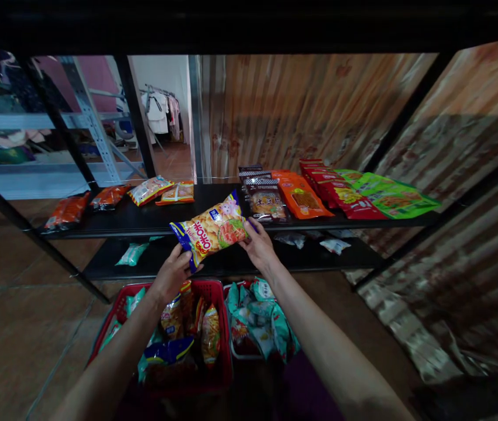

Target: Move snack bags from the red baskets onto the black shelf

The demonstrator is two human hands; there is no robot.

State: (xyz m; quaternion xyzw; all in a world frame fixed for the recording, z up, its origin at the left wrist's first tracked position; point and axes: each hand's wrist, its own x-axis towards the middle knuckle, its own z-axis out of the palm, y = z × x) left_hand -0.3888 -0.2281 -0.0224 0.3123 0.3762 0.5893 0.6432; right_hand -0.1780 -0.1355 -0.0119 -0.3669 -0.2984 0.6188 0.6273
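A yellow and blue snack bag [213, 229] is held up between my two hands, tilted, in front of the black shelf's edge. My left hand [173, 272] grips its lower left end, and my right hand [257, 242] pinches its right end. Behind it on the shelf [161, 219] lie two yellow-orange packets [150, 190] and two orange-red packets [68, 210] to the left. Dark brown packets [264, 199], orange packets [304, 197], red packets [340, 190] and green packets [395, 196] lie in overlapping rows to the right.
Below my forearms stand a red basket [226, 351] with snack bags and a second basket with teal bags [260, 316]. A lower shelf [99, 260] holds a teal packet [132, 254] and a pale packet [335, 245]. Black rack posts [134, 117] and a draped curtain [301, 117] stand around.
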